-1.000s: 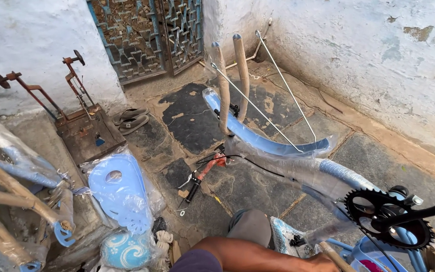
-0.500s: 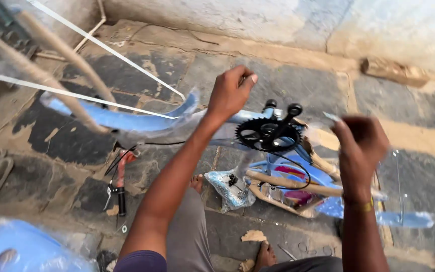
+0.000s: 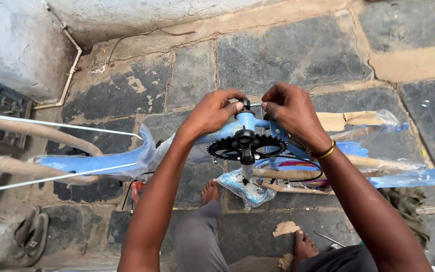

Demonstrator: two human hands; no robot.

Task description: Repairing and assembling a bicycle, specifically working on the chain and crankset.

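Note:
A light blue bicycle frame (image 3: 96,163), partly wrapped in clear plastic and brown paper, lies across the stone floor. At its middle sits a black toothed chainring (image 3: 246,147) with a black crank arm (image 3: 247,148). My left hand (image 3: 212,113) pinches the top of the blue bottom bracket shell (image 3: 246,121) from the left. My right hand (image 3: 288,111), with a yellow and black band at the wrist, grips the same spot from the right. A small dark part shows between my fingertips; what it is I cannot tell.
My bare feet (image 3: 210,191) rest on the floor under the frame. A plastic-wrapped part (image 3: 242,186) lies below the chainring. Dark sandals (image 3: 31,234) sit at the lower left, a white pipe (image 3: 69,70) runs along the wall, and thin metal rods (image 3: 51,123) cross the left side.
The camera has tilted down and closer to the chainring. Both hands, apart and raised half a second ago, have come together on top of the bottom bracket.

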